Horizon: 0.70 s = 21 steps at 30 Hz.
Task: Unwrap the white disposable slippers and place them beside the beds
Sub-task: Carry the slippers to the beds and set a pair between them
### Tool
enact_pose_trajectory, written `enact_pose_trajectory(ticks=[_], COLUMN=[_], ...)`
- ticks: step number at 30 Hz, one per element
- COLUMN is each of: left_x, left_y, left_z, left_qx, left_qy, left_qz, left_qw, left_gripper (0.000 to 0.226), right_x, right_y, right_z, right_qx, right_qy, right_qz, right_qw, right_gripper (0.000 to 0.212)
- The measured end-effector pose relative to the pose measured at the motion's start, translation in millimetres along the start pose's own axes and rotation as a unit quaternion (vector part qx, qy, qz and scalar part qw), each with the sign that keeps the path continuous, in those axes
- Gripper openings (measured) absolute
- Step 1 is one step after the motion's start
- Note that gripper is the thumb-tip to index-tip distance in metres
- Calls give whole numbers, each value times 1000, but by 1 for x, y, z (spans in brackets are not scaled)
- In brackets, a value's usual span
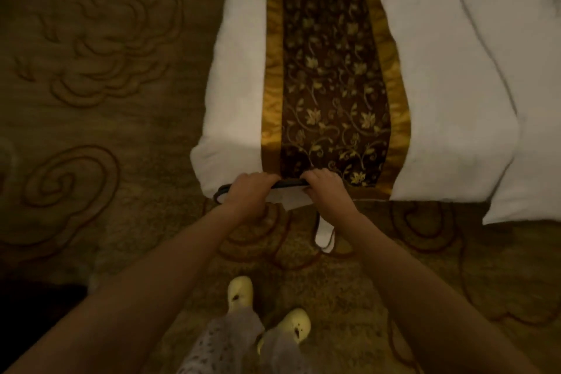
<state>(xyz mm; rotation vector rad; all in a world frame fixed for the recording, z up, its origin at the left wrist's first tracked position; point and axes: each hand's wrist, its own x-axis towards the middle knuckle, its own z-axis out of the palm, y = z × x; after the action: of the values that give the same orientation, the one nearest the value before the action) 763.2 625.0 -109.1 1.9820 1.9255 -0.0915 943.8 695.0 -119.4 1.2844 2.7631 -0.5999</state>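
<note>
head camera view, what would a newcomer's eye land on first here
Probably the brown and gold floral bed runner draped over the white bed, running down the middle of the frame. Just below its end, the left hand and right hand grip a white slipper with dark trim above the patterned carpet.

White slippers (290, 197) with dark edging, apparently a flat stacked pair, held level between both hands; one end droops below the right hand.

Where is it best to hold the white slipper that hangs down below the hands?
Take the hanging slipper at its loose lower end, coming from below on the carpet side. That end dangles free, while the right hand and left hand cover the top.
</note>
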Motion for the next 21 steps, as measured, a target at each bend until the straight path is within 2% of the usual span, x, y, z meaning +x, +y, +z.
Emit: enact_pose_trajectory(ticks=[5,11,19,21], left_x=[-37,-68,-89,-87], left_y=[-60,-166,-330,-361], left_z=[-58,-103,-193,-209], left_qx=[10,6,-23,-23], left_qy=[21,44,68,80], left_qz=[-11,-43,-63,-74], left_qw=[1000,998,995,994], left_gripper=[41,39,54,52], right_x=[35,97,225,255], right_y=[-75,-179,-316,-339], right_z=[-37,-48,-71,-81], right_qx=[-33,-39,-51,-55], right_qy=[12,42,65,64], right_qz=[-46,-78,-130,-144], right_qw=[998,995,988,986], right_gripper=[27,30,31,33])
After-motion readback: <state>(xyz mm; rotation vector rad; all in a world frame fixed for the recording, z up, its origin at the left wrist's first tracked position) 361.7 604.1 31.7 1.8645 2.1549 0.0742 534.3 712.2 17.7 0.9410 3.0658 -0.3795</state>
